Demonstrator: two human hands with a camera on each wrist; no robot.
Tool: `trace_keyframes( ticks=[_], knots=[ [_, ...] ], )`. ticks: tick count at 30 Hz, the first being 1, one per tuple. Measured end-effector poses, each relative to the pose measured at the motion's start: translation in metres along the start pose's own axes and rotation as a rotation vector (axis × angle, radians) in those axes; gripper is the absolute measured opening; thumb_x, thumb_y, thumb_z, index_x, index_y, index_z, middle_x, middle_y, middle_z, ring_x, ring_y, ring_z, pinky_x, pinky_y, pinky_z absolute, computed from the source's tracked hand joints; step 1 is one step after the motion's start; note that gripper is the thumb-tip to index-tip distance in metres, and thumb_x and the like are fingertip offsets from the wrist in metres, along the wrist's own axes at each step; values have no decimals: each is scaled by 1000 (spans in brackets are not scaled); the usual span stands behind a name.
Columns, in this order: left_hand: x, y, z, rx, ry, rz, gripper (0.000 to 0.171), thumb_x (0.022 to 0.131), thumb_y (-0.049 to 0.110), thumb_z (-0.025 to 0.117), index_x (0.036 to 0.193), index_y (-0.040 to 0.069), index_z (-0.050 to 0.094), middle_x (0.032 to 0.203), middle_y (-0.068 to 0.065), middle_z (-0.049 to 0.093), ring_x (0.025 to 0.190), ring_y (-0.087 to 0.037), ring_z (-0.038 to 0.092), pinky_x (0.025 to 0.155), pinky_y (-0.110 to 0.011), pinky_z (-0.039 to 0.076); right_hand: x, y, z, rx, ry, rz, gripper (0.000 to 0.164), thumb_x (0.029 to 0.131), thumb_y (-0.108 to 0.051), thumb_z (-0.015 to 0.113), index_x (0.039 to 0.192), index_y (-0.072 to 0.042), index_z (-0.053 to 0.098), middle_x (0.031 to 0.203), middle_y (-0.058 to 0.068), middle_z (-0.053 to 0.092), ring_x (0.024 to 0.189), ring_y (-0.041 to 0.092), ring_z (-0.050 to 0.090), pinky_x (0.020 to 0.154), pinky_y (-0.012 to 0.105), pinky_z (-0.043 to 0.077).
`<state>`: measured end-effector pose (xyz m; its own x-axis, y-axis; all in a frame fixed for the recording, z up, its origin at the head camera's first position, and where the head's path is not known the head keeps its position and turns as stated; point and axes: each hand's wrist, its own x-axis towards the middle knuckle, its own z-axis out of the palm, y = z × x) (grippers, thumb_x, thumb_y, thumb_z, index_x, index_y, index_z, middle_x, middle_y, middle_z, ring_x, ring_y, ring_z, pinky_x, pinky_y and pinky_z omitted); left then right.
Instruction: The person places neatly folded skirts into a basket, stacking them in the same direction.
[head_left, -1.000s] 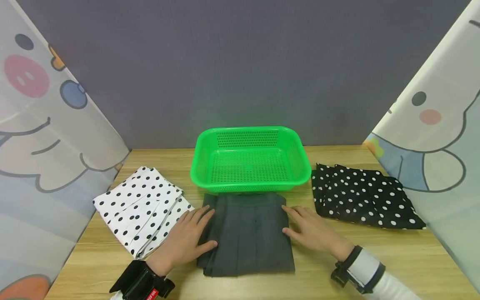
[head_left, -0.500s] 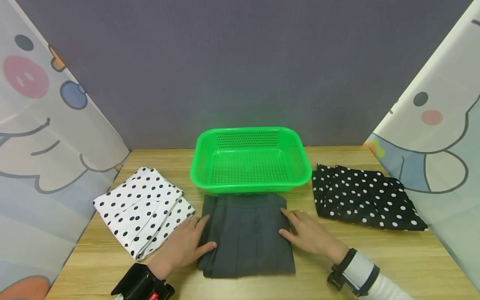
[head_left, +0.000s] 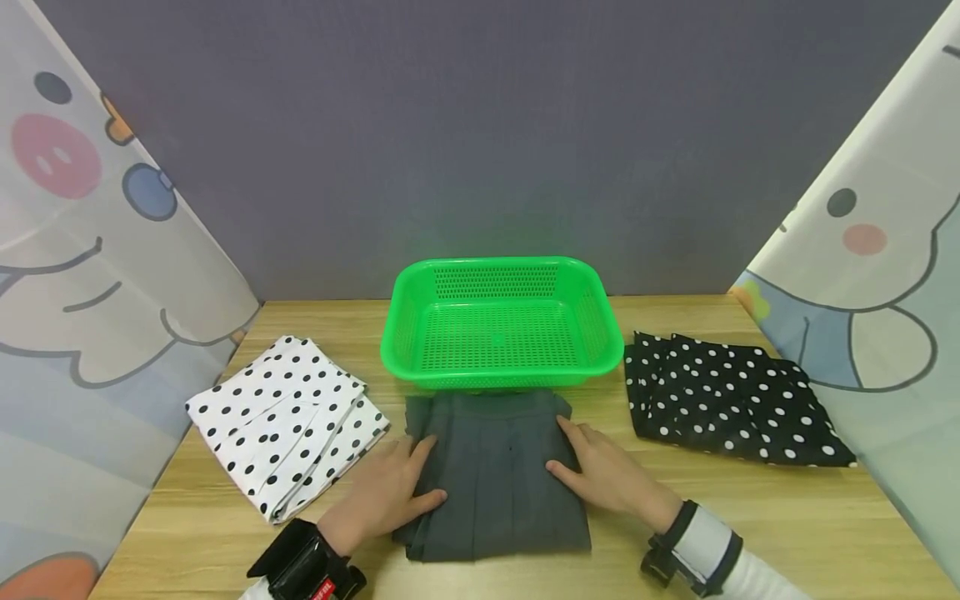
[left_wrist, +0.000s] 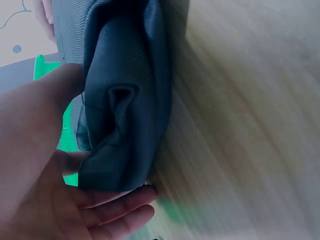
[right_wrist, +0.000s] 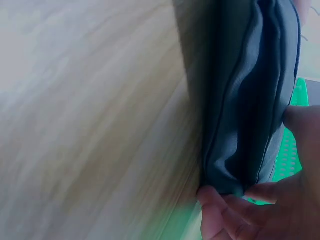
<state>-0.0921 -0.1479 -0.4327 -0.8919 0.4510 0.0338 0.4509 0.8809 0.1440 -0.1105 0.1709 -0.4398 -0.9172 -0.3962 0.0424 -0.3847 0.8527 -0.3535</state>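
Basically resting left hand (head_left: 386,492) and right hand (head_left: 609,473) on opposite edges of a folded dark-grey pleated skirt (head_left: 495,483), with fingers apart on both, probably to keep it neat.

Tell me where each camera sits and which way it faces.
Head: on the person's head, facing forward and down at the gray cloth, green basket, white cloth and black cloth; left hand and right hand show.
Left wrist: on that wrist, facing the gray cloth's left edge; left hand close up, right hand partly, top left.
Right wrist: on that wrist, facing the right edge; right hand close up.
Both wrist views share gray cloth, green basket and table.
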Motion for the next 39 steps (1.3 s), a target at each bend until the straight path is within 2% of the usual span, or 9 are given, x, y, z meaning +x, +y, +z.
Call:
trace_keyframes(
  ticks=[8, 15, 22, 26, 29, 33, 39],
  knots=[
    [8, 5, 1, -22, -42, 32, 70, 79, 49, 63, 129, 2, 48, 109, -20, 54, 96, -28, 57, 76, -41, 50, 5, -9, 0, 38, -11, -19, 70, 85, -37, 62, 133, 9, 39, 122, 27, 51, 111, 36, 54, 92, 45, 45],
    [12, 9, 2, -67, -5, 66, 64, 77, 41, 67, 123, -1, 51, 105, -19, 53, 91, -26, 57, 72, -39, 51, 11, -13, 1, 75, -31, -28, 70, 85, -30, 64, 131, 13, 36, 125, 32, 48, 113, 38, 52, 92, 45, 45],
    [17, 11, 3, -103, -47, 54, 65, 76, 36, 69, 124, -3, 48, 105, -21, 54, 85, -25, 58, 68, -38, 51, 17, -16, 1, 126, -43, -31, 69, 82, -24, 68, 129, 14, 34, 115, 32, 55, 98, 35, 61, 82, 42, 50],
    [20, 12, 3, -107, -74, 59, 63, 77, 35, 68, 122, -2, 47, 98, -18, 56, 80, -23, 59, 64, -36, 51, 19, -17, 1, 145, -75, -39, 69, 83, -20, 66, 130, 15, 30, 77, 19, 64, 64, 21, 64, 57, 33, 51],
    [22, 12, 4, -108, -91, 70, 59, 77, 33, 68, 120, -2, 46, 88, -13, 57, 71, -19, 57, 57, -33, 48, 19, -17, 2, 154, -107, -51, 67, 84, -17, 63, 130, 16, 27, 56, 3, 53, 43, 8, 49, 41, 24, 40],
    [24, 13, 3, -103, -88, 102, 51, 77, 27, 68, 114, -1, 46, 78, -8, 55, 64, -15, 53, 51, -29, 44, 20, -18, 5, 132, -111, -95, 57, 85, -14, 61, 124, 16, 32, 55, -1, 48, 42, 4, 43, 38, 21, 35],
    [26, 16, 3, -82, -43, 161, 37, 74, 14, 69, 102, 2, 48, 71, -4, 52, 59, -16, 52, 48, -28, 42, 21, -17, 8, 47, -73, -230, 36, 85, -9, 60, 111, 7, 41, 57, -4, 44, 47, 4, 40, 41, 20, 33]
  ],
)
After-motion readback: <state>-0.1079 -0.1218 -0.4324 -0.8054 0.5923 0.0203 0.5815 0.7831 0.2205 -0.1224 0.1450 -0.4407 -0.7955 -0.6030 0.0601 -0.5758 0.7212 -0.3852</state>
